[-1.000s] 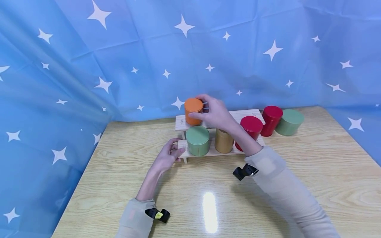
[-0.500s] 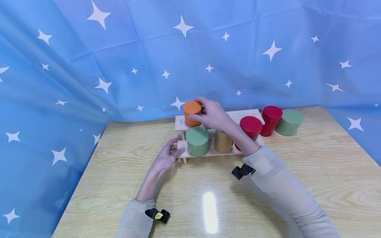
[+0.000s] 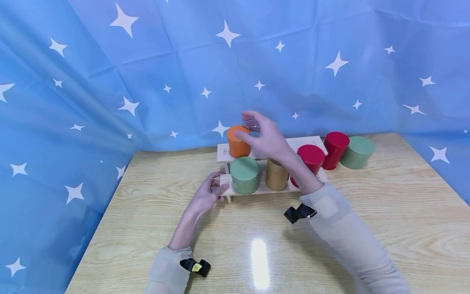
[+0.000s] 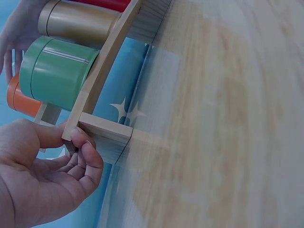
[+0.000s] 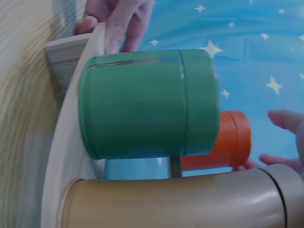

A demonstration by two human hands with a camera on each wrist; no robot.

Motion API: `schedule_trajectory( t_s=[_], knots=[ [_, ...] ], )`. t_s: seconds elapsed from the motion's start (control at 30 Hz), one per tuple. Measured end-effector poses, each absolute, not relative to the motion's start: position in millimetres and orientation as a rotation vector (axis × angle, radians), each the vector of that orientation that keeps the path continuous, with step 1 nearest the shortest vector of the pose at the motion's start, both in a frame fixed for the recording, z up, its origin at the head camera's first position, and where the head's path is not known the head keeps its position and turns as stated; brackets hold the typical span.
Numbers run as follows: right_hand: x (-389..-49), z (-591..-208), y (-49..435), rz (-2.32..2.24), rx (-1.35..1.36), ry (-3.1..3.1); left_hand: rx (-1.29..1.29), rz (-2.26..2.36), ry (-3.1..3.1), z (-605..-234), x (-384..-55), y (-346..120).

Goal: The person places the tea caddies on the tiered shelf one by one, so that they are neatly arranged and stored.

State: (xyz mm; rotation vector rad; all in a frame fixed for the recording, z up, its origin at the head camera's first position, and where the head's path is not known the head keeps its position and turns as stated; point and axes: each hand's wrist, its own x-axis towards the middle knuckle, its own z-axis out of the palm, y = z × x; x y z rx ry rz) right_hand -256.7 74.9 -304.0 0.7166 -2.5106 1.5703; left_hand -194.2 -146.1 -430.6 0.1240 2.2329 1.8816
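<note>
A two-tier wooden rack [image 3: 305, 142] stands at the table's back. My left hand [image 3: 205, 197] pinches the left end of its lower tier; in the left wrist view, thumb and fingers close round the board's end. An orange tin [image 3: 238, 146] is upright on the upper tier's left end. Just right of and above it, my right hand [image 3: 271, 138] hovers with fingers spread, holding nothing. A green tin [image 3: 244, 176], a gold tin [image 3: 276, 175] and a red tin [image 3: 311, 157] line the lower tier. My right forearm partly covers the red tin.
Right of the rack, a taller red tin [image 3: 335, 150] and another green tin [image 3: 358, 152] stand on the wooden table [image 3: 147, 171]. A blue star-printed cloth [image 3: 176, 81] hangs directly behind the table and along its left side.
The orange tin has come down slightly onto the upper tier. My right hand has let go of it, spread its fingers and lifted a little. My left hand has kept its place.
</note>
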Motion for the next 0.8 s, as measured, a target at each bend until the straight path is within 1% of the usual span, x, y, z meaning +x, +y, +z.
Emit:
schedule_trajectory(
  t_s=[0.4, 0.8],
  knots=[
    [-246, -294, 99, 1.588, 0.729, -2.357, 0.127, 1.874, 2.24, -428, -194, -145],
    [-229, -295, 137, 1.518, 0.64, -2.319, 0.104, 1.863, 2.224, -429, -195, -146]
  ],
)
